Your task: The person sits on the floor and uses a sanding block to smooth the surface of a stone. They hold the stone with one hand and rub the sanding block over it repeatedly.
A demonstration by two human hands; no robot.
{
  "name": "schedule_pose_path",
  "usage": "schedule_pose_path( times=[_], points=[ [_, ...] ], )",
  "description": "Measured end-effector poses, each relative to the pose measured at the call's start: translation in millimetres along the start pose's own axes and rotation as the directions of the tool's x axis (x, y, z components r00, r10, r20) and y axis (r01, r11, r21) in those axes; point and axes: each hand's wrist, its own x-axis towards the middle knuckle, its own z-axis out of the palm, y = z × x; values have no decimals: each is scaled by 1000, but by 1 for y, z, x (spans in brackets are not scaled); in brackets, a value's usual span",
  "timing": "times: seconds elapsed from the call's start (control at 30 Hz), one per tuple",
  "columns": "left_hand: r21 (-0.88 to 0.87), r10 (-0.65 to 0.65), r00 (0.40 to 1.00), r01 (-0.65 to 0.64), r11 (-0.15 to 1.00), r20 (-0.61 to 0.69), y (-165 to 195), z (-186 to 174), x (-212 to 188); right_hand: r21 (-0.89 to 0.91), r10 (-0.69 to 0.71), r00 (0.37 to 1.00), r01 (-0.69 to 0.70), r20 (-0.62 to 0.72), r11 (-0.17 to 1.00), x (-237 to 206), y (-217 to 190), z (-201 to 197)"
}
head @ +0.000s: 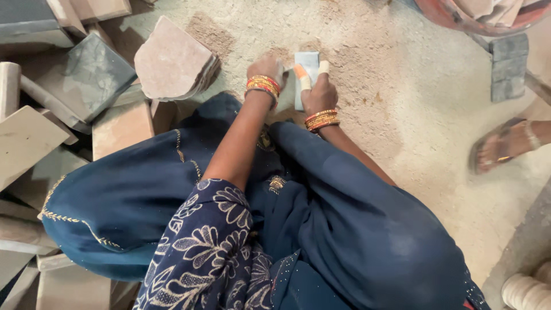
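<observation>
both hands on a small pale stone block (306,74)

right hand (319,92) grips it, taped fingers (302,77) curled; left hand (265,69) at nine o'clock, seemingly closed on its edge.

Both arms reach forward and down, forearms nearly parallel and close together. The left hand (265,68) is curled, knuckles up, bangles at the wrist. The right hand (317,89) lies just beside it, two taped fingers (302,77) stretched forward, wrist also bangled.
</observation>
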Motion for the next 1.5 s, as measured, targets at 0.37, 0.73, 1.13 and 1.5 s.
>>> schedule_pose_path(
  times=[0.37, 0.73, 1.13, 1.5],
  points=[
    [-12, -9, 1000, 9, 1000, 7, -6, 4, 4, 252, 6, 999, 7, -50, 968, -10, 2, -12],
    [-6, 1, 1000, -1, 1000, 27, -12, 10, 11, -126, -197, 979, 201, 46, 972, 43, -57, -3],
    [-51, 25, 995, -30, 998, -101, -13, 15, 12, -52, -90, 989, 97, 113, 994, 3, -39, -2],
    [-275, -57, 991, 22, 961, -120, -23, 9, -26, 217, 12, 989, -44, 146, 975, 53, -46, -5]
  ],
)
